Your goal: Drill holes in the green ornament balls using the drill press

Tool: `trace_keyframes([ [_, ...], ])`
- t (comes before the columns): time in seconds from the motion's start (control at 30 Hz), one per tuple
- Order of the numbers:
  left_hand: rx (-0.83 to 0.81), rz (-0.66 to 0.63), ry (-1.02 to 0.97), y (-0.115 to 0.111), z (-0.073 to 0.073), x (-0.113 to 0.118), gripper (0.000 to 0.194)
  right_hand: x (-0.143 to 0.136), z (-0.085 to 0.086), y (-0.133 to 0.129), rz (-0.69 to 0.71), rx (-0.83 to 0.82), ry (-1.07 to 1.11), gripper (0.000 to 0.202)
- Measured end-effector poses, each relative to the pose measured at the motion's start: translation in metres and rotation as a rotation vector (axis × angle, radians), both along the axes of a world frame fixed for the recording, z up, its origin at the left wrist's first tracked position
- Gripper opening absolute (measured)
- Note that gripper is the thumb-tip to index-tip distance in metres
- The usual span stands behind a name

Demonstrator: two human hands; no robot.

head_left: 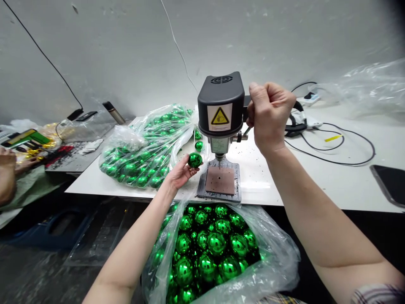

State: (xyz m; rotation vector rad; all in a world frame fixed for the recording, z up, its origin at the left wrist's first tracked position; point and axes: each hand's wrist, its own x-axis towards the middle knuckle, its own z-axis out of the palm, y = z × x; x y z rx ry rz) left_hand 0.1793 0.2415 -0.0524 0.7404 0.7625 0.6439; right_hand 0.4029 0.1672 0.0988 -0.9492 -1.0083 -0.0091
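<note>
A shiny green ball (195,160) is held in the fingertips of my left hand (183,172), just left of the drill press (220,105). My right hand (268,112) is closed round the lever at the right side of the drill's black head. Below the drill bit, a brown square pad (219,180) with a small hole lies on the metal base (237,195). In front of the table edge, an open clear bag (275,253) holds several green balls. Behind my left hand, another clear bag (139,147) of green balls lies on the table.
On the white table (316,185) are dark crumbs, a black cable (363,162), a strap-like black device (297,122) and a phone (390,183) at the right edge. A flask (114,112) stands tilted at the left. Another person's hand (6,169) shows at far left.
</note>
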Motion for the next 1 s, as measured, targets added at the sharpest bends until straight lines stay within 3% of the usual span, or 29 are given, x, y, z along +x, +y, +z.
trace_keyframes([
  [0.2,-0.108,0.037,-0.088,-0.014,0.000,-0.001,0.018,0.001,0.000,0.003,-0.011,0.042,-0.020,0.056],
  [0.43,-0.159,0.042,-0.195,-0.019,0.005,-0.012,0.030,0.002,-0.001,0.004,-0.004,0.051,-0.024,0.059],
  [0.63,-0.017,-0.023,-0.083,-0.027,-0.001,-0.014,0.028,0.003,-0.001,0.003,-0.017,0.024,-0.053,0.057],
  [0.87,0.321,-0.029,0.146,-0.034,-0.013,0.002,0.053,0.002,0.000,0.002,-0.012,0.038,-0.039,0.057],
  [1.0,0.421,-0.072,0.199,-0.039,-0.026,0.014,0.066,0.001,0.001,0.001,-0.031,0.024,-0.056,0.059],
])
